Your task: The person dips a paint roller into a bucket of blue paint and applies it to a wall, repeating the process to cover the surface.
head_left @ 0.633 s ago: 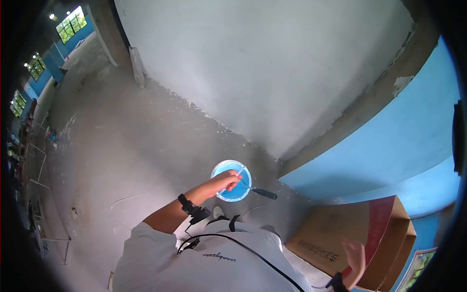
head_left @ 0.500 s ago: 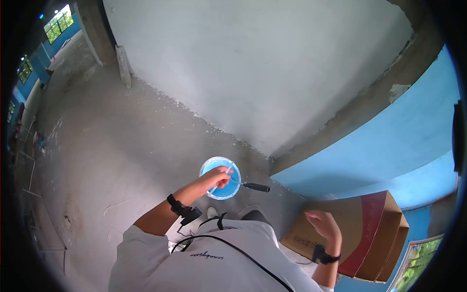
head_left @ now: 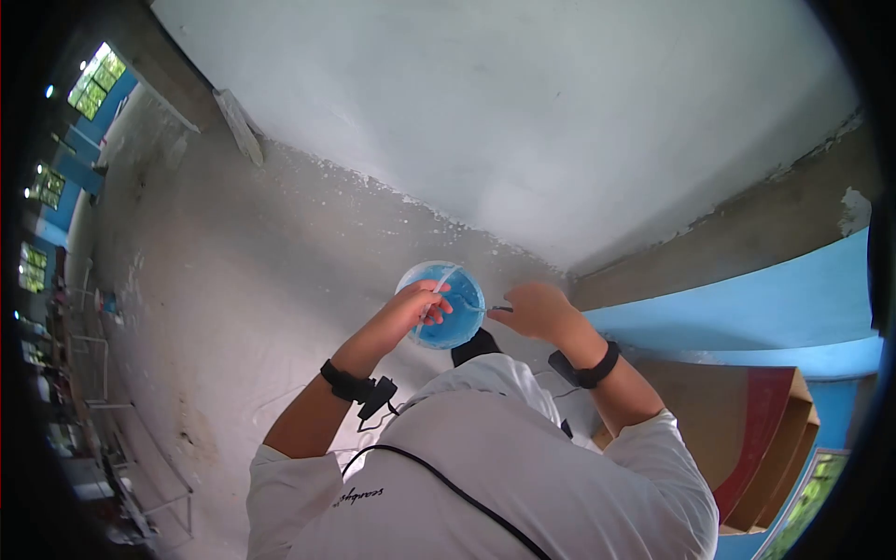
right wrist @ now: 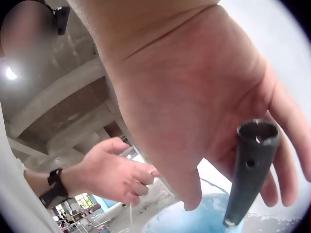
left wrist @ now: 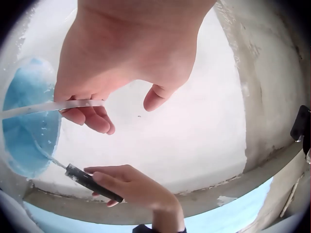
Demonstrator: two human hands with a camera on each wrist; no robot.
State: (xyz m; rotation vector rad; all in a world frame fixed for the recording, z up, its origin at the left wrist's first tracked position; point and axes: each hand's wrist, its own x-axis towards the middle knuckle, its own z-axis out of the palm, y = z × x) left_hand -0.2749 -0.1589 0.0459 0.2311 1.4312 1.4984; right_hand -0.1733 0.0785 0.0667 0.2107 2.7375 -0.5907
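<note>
A white-rimmed bucket (head_left: 403,284) holding blue paint (head_left: 459,327) is below both hands in the head view. My left hand (head_left: 418,308) has its fingers curled under the bucket's pale strip-like handle (left wrist: 39,110). A tool with a thin metal shaft leans out over the rim, its dark hollow-ended grip (right wrist: 251,167) pointing right; the lower end is hidden in the paint. My right hand (head_left: 541,313) is at that grip. In the right wrist view, the grip lies between the thumb and the extended fingers, which are not closed round it.
A large cardboard box (head_left: 695,401) stands to the right. A whitish wall (head_left: 523,112) rises ahead, meeting a blue surface (head_left: 737,294) on the right. Grey concrete floor (head_left: 233,280) stretches left toward metal frames (head_left: 103,373). A dark cable crosses the white shirt (head_left: 485,439).
My right hand has come from over the cardboard box, forward and left, to the tool's grip. The left hand stays at the bucket's handle. The head view has shifted.
</note>
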